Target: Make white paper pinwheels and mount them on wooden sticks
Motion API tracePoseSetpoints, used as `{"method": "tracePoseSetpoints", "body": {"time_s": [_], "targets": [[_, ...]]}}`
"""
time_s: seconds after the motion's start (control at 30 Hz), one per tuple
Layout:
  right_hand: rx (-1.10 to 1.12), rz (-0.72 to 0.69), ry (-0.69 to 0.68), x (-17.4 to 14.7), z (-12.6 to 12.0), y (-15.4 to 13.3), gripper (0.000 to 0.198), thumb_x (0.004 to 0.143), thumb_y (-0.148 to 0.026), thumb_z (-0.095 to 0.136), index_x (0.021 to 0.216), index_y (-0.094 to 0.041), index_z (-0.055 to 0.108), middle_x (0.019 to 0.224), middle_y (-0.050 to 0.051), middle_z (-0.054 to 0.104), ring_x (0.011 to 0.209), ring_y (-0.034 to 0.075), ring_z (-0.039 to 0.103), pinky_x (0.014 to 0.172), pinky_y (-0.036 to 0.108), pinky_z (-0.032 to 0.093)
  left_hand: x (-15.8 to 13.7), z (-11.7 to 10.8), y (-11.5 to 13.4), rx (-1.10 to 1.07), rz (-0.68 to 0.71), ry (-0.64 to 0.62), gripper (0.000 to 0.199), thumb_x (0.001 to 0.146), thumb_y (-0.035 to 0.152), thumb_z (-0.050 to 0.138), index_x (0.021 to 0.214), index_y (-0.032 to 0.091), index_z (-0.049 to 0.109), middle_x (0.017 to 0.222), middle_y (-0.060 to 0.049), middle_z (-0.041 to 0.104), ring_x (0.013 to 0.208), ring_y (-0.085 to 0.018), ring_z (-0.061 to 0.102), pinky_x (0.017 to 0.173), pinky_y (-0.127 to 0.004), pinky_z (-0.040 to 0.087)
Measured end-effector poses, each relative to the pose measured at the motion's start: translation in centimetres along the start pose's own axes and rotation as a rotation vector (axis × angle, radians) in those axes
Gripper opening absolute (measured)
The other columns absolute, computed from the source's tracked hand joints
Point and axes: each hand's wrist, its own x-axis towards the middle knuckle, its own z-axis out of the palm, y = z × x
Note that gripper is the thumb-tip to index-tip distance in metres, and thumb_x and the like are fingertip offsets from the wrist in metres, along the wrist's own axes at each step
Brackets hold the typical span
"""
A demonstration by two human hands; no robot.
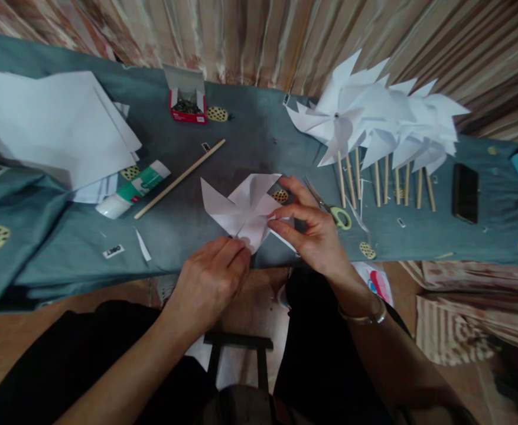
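Note:
A white paper pinwheel [246, 203] without a stick lies at the near edge of the table, its blades folded in toward the middle. My left hand [217, 268] is closed on its lower blade, fingers pressed together. At its right side, my right hand [309, 227] pinches the paper between thumb and fingers. Just beyond my right hand rest scissors [339, 216] with green handles. A bare wooden stick [181, 178] lies slanted to the left of the pinwheel, beside a green and white glue stick [134, 189].
A red box [188, 111] of small metal pins stands open at the back. Finished pinwheels [387, 118] on sticks lie overlapped at the right, near a dark phone [465, 193]. White paper sheets [55, 124] are stacked at the left. Paper scraps [142, 244] lie about.

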Motion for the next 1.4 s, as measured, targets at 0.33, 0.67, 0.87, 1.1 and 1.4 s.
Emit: {"method": "tracePoseSetpoints", "body": {"time_s": [0.33,0.67,0.87,1.1,1.4], "targets": [[-0.165,-0.074,-0.013,0.5,1.9,-0.4,0.008,0.087,-0.024,0.064,0.087,-0.026,0.072,0.147,-0.001,0.047,0.146,0.027,0.029,0.119,0.054,0.029,-0.1,0.0,0.1,-0.016,0.013,-0.035,0.014,0.090,0.010,0.051,0.091,0.010,0.065,0.090,-0.010,0.068,0.081,-0.023,0.062,0.069,-0.037,0.058],[-0.235,-0.067,0.024,0.5,2.6,-0.6,0.010,0.088,-0.024,0.062,0.083,-0.025,0.071,0.150,-0.003,0.044,0.146,0.029,0.028,0.117,0.057,0.029,-0.1,-0.1,0.1,-0.045,-0.012,-0.049,0.014,0.091,0.010,0.050,0.088,0.012,0.064,0.090,-0.010,0.067,0.081,-0.023,0.060,0.069,-0.037,0.057],[-0.261,-0.070,0.031,0.5,2.7,-0.5,0.008,0.087,-0.022,0.063,0.083,-0.024,0.070,0.151,-0.001,0.043,0.146,0.030,0.029,0.117,0.054,0.032,-0.1,-0.1,0.1,-0.045,-0.008,-0.039,0.012,0.090,0.010,0.053,0.091,0.010,0.065,0.091,-0.010,0.067,0.081,-0.023,0.061,0.069,-0.037,0.057],[-0.266,-0.076,0.035,0.6,2.9,-0.7,0.008,0.085,-0.018,0.065,0.082,-0.023,0.070,0.151,0.001,0.043,0.146,0.031,0.029,0.117,0.053,0.032,0.0,-0.1,0.1,-0.059,-0.003,-0.034,0.012,0.090,0.010,0.053,0.088,0.010,0.065,0.090,-0.010,0.067,0.080,-0.024,0.061,0.068,-0.038,0.058],[-0.271,-0.145,0.062,0.5,3.2,-0.1,0.007,0.087,-0.020,0.063,0.084,-0.022,0.069,0.151,0.001,0.043,0.145,0.031,0.029,0.118,0.055,0.028,-0.2,-0.2,0.2,-0.056,-0.010,-0.053,0.011,0.089,0.009,0.055,0.090,0.009,0.066,0.091,-0.010,0.067,0.081,-0.024,0.061,0.070,-0.038,0.058]]}}
